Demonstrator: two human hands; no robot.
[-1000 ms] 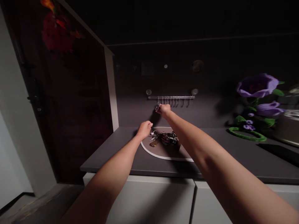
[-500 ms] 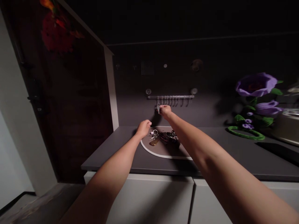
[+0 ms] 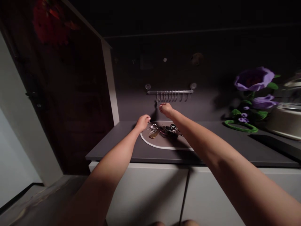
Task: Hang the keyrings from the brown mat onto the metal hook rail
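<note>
My right hand [image 3: 166, 109] is pinched just below the left end of a clear hook rail [image 3: 170, 92] on the dark wall. A small glint shows on the leftmost hook beside its fingertips. The key seen there earlier cannot be made out now. My left hand [image 3: 142, 122] is held lower, fingers curled together above the left edge of a brown mat [image 3: 155, 143] with a white rim; what it holds, if anything, is hidden. Beneath and right of it lies a ring of keys [image 3: 153, 128] with a brown tag [image 3: 154, 135]. A dark heap of keys [image 3: 170, 130] lies farther right.
Purple flowers [image 3: 255, 78] with a green ring base stand at the counter's [image 3: 225, 147] right, near a pale round container [image 3: 285, 122]. A dark door [image 3: 80, 103] is on the left. White cabinet fronts [image 3: 150, 191] are below the counter's front edge.
The silver key that hung from my right fingertips no longer shows clearly. My right hand has shifted slightly down from the rail. The whole view has tilted a little.
</note>
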